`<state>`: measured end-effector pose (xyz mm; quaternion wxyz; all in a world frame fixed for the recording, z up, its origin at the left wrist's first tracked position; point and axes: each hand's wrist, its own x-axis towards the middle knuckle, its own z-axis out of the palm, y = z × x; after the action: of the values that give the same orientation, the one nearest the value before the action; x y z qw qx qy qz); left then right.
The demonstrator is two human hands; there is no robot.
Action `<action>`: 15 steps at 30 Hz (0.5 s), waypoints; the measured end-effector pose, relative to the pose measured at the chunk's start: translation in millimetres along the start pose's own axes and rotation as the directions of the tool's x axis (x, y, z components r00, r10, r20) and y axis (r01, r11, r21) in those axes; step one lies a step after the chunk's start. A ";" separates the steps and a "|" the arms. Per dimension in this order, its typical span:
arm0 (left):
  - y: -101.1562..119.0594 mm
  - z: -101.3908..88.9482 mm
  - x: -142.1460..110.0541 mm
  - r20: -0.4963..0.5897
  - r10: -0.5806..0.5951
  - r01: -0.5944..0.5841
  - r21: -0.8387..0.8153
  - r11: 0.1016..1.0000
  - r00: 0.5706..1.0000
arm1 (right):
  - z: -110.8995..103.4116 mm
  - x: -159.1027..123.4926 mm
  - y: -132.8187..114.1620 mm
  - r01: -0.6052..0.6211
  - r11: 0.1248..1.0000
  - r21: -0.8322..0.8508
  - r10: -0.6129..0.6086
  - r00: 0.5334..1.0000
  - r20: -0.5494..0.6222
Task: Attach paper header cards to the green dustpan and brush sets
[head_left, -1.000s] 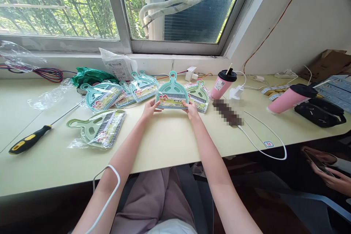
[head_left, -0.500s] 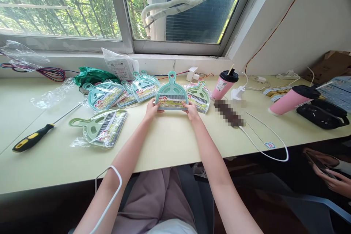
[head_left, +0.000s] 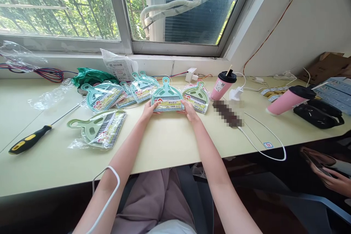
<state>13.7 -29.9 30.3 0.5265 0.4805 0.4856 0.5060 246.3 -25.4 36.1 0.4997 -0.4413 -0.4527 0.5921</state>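
Note:
A mint-green dustpan and brush set (head_left: 168, 92) is between my two hands, its handle pointing toward the window and its printed label facing me. My left hand (head_left: 149, 111) grips the lower left corner, and my right hand (head_left: 190, 111) grips the lower right. Close to my right hand, a paler green wrapped set (head_left: 196, 95) lies on the table. Several blue-green wrapped sets (head_left: 102, 95) lie left of the held one, partly overlapping. Nearer me, on the left, rests another pale green set (head_left: 100, 128) in clear plastic.
A screwdriver (head_left: 30, 139) lies at the left. Crumpled clear plastic (head_left: 45, 97) and a green bag (head_left: 91, 76) are behind. To the right stand a pink cup (head_left: 222, 86), a tilted pink cup (head_left: 286, 101), a white cable (head_left: 283, 150) and a black pouch (head_left: 315, 114). Another person's hand (head_left: 336, 181) holds a phone.
The held dustpan and brush set has moved slightly left and its handle has dropped lower, tipping away from me. Both hands have kept hold of it.

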 end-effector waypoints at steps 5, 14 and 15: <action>-1.9 -1.8 1.5 0.034 -0.003 0.004 -0.020 1.000 0.999 | 2.8 4.4 2.7 0.009 0.999 -0.046 -0.014 0.995 -0.098; 17.8 -32.2 9.3 -0.279 0.098 -0.116 -0.047 0.992 0.955 | 0.7 -4.7 -0.2 0.212 0.724 -0.657 -0.458 0.860 -0.227; 18.9 -39.7 10.2 -0.374 0.128 -0.141 -0.009 0.990 0.919 | -2.0 -4.6 0.9 0.195 0.640 -0.743 -0.507 0.834 -0.218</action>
<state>-27.0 -18.6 46.2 0.3974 0.3987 0.5333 0.6315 248.6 -29.8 35.2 0.4874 -0.6094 -0.6044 0.1605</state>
